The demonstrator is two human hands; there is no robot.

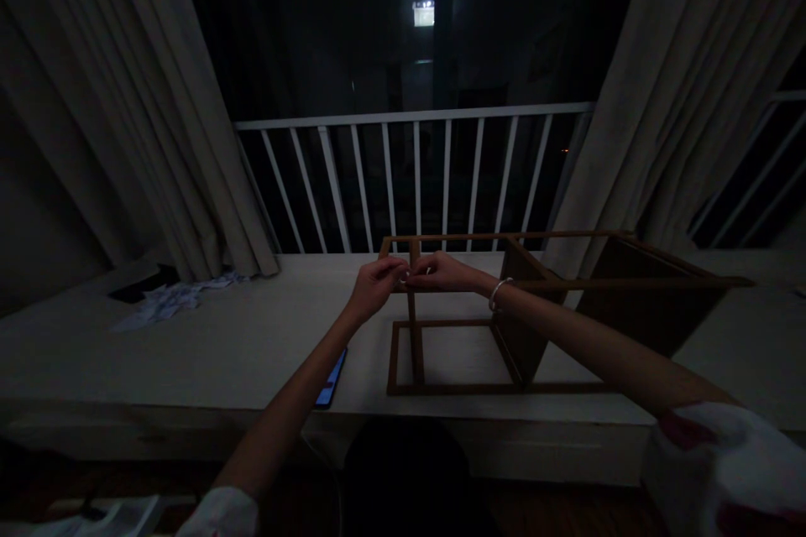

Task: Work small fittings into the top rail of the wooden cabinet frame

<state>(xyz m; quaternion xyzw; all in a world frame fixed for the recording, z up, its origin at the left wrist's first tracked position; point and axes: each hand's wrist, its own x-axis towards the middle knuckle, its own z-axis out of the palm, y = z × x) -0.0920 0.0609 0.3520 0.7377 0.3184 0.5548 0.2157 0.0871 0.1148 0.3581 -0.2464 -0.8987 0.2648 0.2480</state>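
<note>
A brown wooden shelf frame [457, 390] lies on its side on the white ledge, its open end toward the left. Over that end my left hand [374, 284] and my right hand [444, 270] meet, fingertips almost touching. Both are closed in a pinch. A tiny pale bit [405, 275] shows between the fingertips, too small and dark to name. Beneath the hands runs a crossbar [414, 344] of the frame. My right wrist, with a pale bracelet [496, 295] on it, passes over the frame's upper rail.
A phone [332, 377] with a lit screen lies at the front edge of the ledge [264, 369]. Crumpled white papers [170, 300] are at the left. Behind stand a white railing [416, 115], a dark window and long curtains [170, 101]. The room is dim.
</note>
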